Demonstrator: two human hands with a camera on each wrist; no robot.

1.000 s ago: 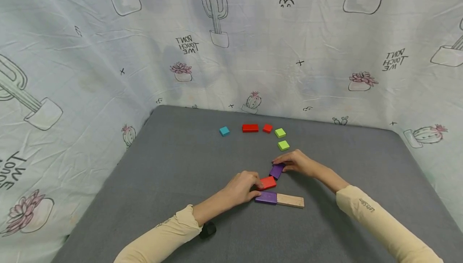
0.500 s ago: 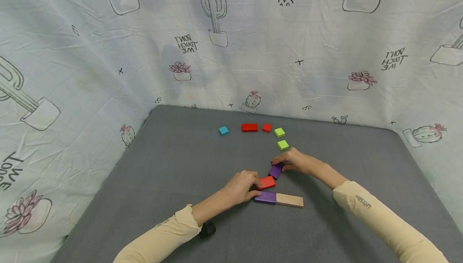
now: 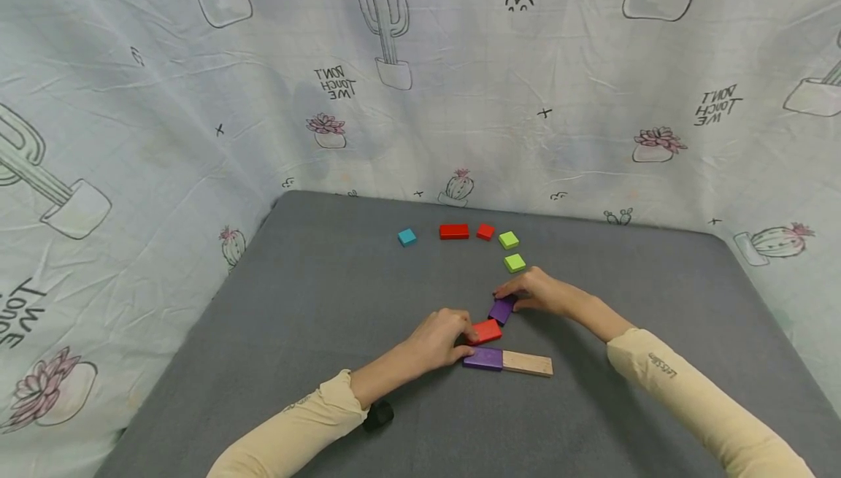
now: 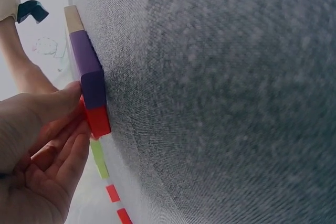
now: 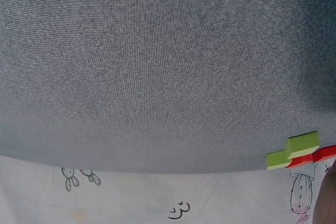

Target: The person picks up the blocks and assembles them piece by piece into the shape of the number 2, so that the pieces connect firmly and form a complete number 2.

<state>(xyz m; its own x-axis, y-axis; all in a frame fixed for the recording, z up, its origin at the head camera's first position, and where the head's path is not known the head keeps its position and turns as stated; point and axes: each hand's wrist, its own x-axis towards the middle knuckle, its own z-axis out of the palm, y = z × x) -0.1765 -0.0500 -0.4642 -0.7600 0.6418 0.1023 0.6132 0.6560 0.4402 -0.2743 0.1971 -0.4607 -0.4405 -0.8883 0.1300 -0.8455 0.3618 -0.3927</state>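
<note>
In the head view my left hand (image 3: 439,339) holds a red block (image 3: 485,332) at its left end with curled fingers. Its thumb lies at the left end of a purple block (image 3: 482,358), which adjoins a plain wooden block (image 3: 528,363); the left wrist view shows the thumb against this purple block (image 4: 88,61). My right hand (image 3: 540,293) pinches a second purple block (image 3: 502,310) between thumb and fingers. That block stands slanted, its near end at the red block's far right corner. Only an edge of the right hand (image 5: 326,203) shows in the right wrist view.
Toward the back of the grey table (image 3: 315,281) lie a blue block (image 3: 407,237), a long red block (image 3: 454,232), a small red block (image 3: 485,232) and two lime blocks, one farther (image 3: 509,240) and one nearer (image 3: 515,263). A cactus-print cloth (image 3: 460,98) hangs behind.
</note>
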